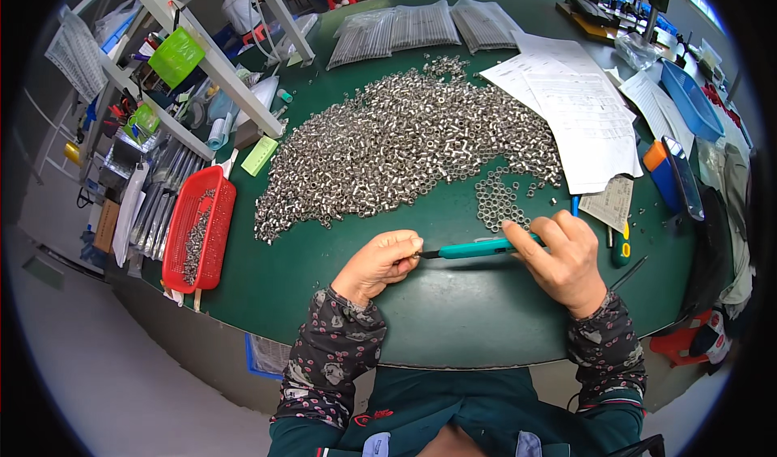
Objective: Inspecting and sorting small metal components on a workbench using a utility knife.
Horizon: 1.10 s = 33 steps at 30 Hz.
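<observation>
Over the front of the green table [486, 315], my left hand [374, 264] is closed in a pinch around a small metal ring [418, 253], mostly hidden by the fingertips. My right hand [562, 259] grips a teal pen-shaped hand tool [477, 249], held almost level. Its dark tip meets the ring at my left fingertips. Beyond both hands spreads a wide heap of small shiny metal rings [405, 141]. A flatter patch of loose rings [495, 202] lies just past my right hand.
A red basket [217, 246] holding small metal parts stands at the left edge, beside a metal shelf frame [235, 93]. Paper sheets [587, 133] cover the right side. Nearby are a yellow-and-green-handled tool [622, 250], a phone [682, 178] and a blue tray [688, 101]. Clear bags [425, 26] lie at the back.
</observation>
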Available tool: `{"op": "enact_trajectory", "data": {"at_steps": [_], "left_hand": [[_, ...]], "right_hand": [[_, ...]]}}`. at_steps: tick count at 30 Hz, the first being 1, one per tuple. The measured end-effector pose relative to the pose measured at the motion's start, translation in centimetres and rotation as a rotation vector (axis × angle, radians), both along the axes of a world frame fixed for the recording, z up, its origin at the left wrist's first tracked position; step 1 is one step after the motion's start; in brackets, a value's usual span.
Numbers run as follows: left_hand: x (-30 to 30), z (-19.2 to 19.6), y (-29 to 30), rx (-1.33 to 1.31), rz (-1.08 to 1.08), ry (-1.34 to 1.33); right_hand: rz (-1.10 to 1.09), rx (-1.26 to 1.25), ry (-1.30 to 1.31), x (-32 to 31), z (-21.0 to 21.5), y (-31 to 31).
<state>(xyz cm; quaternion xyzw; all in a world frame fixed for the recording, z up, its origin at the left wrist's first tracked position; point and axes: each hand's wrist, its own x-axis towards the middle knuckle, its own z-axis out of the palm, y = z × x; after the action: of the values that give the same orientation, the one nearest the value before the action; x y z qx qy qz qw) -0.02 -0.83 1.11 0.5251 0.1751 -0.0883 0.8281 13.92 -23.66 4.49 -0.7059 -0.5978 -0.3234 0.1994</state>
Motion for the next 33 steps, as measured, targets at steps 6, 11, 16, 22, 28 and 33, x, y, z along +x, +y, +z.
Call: {"op": "enact_trajectory", "data": {"at_steps": [6,11,16,22,28,33], "left_hand": [[0.1,-1.4,0.6,-0.126,0.231,-0.225],[0.2,-1.8,0.4,-0.21,0.316,-0.357],[0.4,-1.6,0.1,-0.176,0.354,-0.351],[0.5,-1.7,0.0,-0.153,0.348,-0.354],[0.5,-1.7,-0.3,-0.118,0.349,-0.355],[0.3,-1.6,-0.4,-0.104,0.368,-0.337]], "right_hand": [[-0.01,0.036,0.457,-0.4,-1.4,0.4],[0.023,-0.033,0.811,-0.9,-2.6,0.5],[0.033,-0.113,0.968,-1.1,-3.0,0.6],[0.065,-0.126,1.058,-1.1,-3.0,0.7],[0.067,-0.175,1.111,-1.0,-3.0,0.7],[0.014,-0.143,0.998,-1.3,-3.1,0.6]]}}
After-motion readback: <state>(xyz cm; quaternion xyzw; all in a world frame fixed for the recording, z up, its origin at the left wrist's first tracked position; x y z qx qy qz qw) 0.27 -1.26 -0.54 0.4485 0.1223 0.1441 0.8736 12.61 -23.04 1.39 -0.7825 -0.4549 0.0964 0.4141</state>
